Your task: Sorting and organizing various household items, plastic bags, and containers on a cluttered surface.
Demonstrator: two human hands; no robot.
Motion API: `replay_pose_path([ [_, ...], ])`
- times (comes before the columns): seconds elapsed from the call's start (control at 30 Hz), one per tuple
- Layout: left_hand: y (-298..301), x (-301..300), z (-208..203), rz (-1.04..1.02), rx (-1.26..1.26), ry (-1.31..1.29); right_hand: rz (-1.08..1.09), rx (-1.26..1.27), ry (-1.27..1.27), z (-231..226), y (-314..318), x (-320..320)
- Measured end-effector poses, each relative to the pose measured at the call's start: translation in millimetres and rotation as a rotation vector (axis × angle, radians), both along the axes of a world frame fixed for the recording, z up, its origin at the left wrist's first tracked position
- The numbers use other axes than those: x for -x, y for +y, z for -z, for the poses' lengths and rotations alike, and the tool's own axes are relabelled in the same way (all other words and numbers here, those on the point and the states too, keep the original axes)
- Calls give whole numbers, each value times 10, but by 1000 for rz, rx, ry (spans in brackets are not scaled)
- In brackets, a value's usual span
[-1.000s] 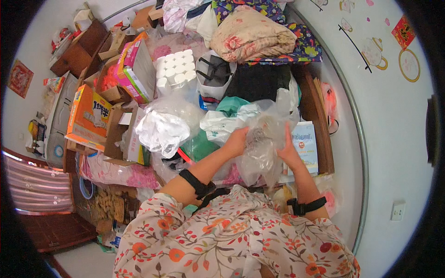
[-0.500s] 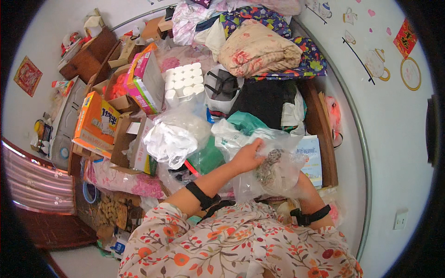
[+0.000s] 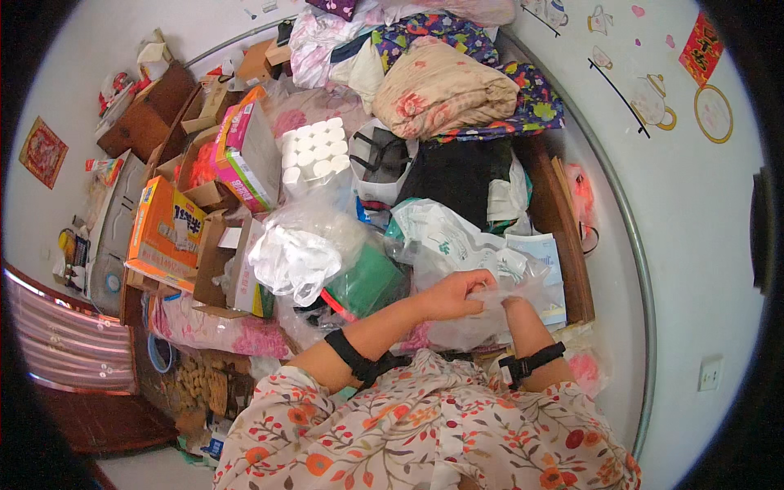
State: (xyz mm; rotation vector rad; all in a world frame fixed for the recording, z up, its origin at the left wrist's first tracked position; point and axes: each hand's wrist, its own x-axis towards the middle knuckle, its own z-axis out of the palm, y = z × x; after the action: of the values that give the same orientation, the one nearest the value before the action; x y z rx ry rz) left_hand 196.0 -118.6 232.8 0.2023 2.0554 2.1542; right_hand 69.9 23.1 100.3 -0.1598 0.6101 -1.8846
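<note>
My left hand [image 3: 460, 295] reaches in from the lower left with its fingers closed on the rim of a clear plastic bag [image 3: 469, 331]. Close beside it is my right hand [image 3: 514, 305], mostly covered by the bag's crumpled film, so its fingers are hidden. The bag hangs low in front of my body. Just beyond lies a white plastic bag with green print [image 3: 445, 233]. A pale blue-and-white printed booklet or flat box [image 3: 543, 265] lies to the right of my hands.
Left of my hands are a bundled white plastic bag [image 3: 296, 257] and a green plastic-wrapped item [image 3: 367, 282]. Open cardboard boxes [image 3: 216, 261], paper rolls [image 3: 314, 147] and a folded floral quilt [image 3: 445, 86] lie around. A wooden edge [image 3: 563, 237] runs along the right.
My left hand has shifted right and nearer to me, close to my right hand. The round patterned thing seen through the clear bag no longer shows. The white printed bag now lies more exposed.
</note>
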Motion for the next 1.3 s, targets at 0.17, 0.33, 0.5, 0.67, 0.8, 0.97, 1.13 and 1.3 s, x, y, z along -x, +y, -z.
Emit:
replay_pose_path([
  [0.17, 90, 53, -150, 92, -229, -52, 124, -54, 63, -83, -120, -74],
  [0.33, -41, 155, -75, -240, -149, 3, 168, -93, 145, -142, -168, -31],
  [0.5, 125, 70, -350, -47, -103, -27, 156, -260, 389, -275, 65, 24],
  [0.67, 90, 174, -207, -27, -56, 85, -539, -802, 1481, -857, 407, 240],
  [0.8, -90, 290, -83, -223, -157, 34, -730, -884, 1611, -1040, 332, 189],
  [0.97, -56, 333, -114, -195, -239, 37, -1009, -550, 1285, -669, 290, -39],
  [1.13, -62, 338, -113, -178, -332, 13, -1300, -689, 1311, 472, 512, -72],
  [1.3, -140, 288, 243, 7, -65, 214, -1115, -565, 1155, -464, 460, -228],
])
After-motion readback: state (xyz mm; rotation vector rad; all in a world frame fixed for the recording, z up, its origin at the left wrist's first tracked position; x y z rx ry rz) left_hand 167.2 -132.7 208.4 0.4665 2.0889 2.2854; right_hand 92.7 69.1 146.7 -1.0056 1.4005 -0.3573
